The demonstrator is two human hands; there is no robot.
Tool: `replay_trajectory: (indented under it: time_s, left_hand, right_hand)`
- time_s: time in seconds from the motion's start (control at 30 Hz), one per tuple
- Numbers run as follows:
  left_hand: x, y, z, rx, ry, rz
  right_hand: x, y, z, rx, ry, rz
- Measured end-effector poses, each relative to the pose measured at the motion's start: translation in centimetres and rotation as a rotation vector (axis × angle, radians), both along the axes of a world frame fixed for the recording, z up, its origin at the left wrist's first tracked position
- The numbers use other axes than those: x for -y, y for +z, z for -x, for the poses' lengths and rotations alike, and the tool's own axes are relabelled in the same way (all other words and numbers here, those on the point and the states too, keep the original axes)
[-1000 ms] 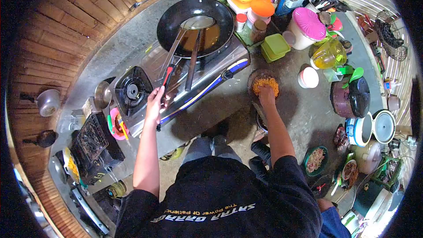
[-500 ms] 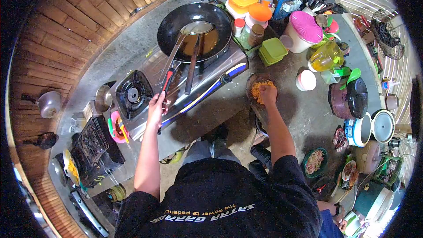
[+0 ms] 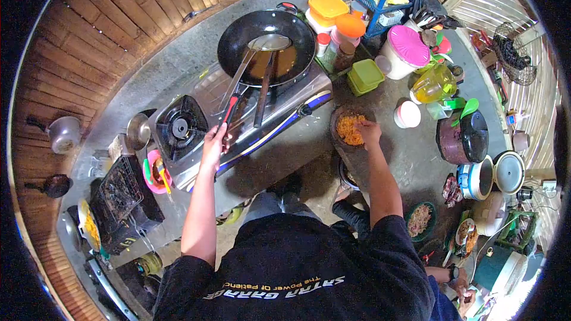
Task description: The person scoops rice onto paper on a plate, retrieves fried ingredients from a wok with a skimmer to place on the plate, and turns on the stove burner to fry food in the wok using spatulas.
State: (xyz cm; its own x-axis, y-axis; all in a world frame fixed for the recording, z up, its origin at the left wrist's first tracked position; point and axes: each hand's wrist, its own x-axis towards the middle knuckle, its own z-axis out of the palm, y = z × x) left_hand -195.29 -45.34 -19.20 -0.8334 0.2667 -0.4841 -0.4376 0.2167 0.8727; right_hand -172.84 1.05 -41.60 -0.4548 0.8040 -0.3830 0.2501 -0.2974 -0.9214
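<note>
My left hand [image 3: 215, 141] is closed round the red-and-black handle of a long skimmer [image 3: 237, 83]. The skimmer's round head lies in the black wok [image 3: 229, 47], over brown oil. A dark-handled utensil [image 3: 263, 98] also leans out of the wok across its near rim. On the counter to the right, a dark round mortar [image 3: 338, 120] holds crumbly orange mash [image 3: 351, 128]. At the mash's right edge is my right hand [image 3: 370, 134], its fingers bunched together and partly in the mash; how much they hold is hidden.
The wok sits on a steel two-burner stove [image 3: 202, 98]; the left burner [image 3: 180, 126] is bare. Plastic tubs, a green box [image 3: 365, 77], a white cup [image 3: 407, 115] and an oil jug [image 3: 437, 84] stand on the right. A co-worker's hands [image 3: 464, 294] show at lower right.
My right hand has drawn back slightly to the mash's right edge, so more of the mash shows. My left hand keeps hold of the skimmer, and the view has shifted slightly.
</note>
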Motion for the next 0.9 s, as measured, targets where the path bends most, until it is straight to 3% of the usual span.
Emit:
replay_trajectory:
  time_s: [0.07, 0.17, 0.47, 0.6, 0.8, 0.9]
  left_hand:
    - [-0.1, 0.0, 0.0, -0.002, 0.007, -0.012]
    - [0.0, 0.0, 0.1, 0.015, 0.002, -0.034]
    - [0.3, -1.2, 0.3, 0.02, 0.0, -0.124]
    - [0.3, -0.8, 0.3, 0.018, 0.017, -0.164]
    - [0.5, -1.1, 0.6, 0.039, 0.009, -0.194]
    - [0.5, -1.7, 0.8, 0.046, 0.022, -0.189]
  right_hand:
    - [-0.2, 1.8, -0.4, 0.297, 0.156, -0.301]
    - [1.0, 8.8, -0.1, 0.126, 0.106, -0.03]
    - [-3.3, 14.4, -0.2, 0.146, 0.318, -0.194]
    - [-2.9, 21.2, 2.0, 0.148, 0.309, -0.229]
    - [-0.9, 29.9, 10.5, 0.08, 0.462, -0.354]
    - [2.5, 32.6, 15.9, -0.125, 0.562, -0.292]
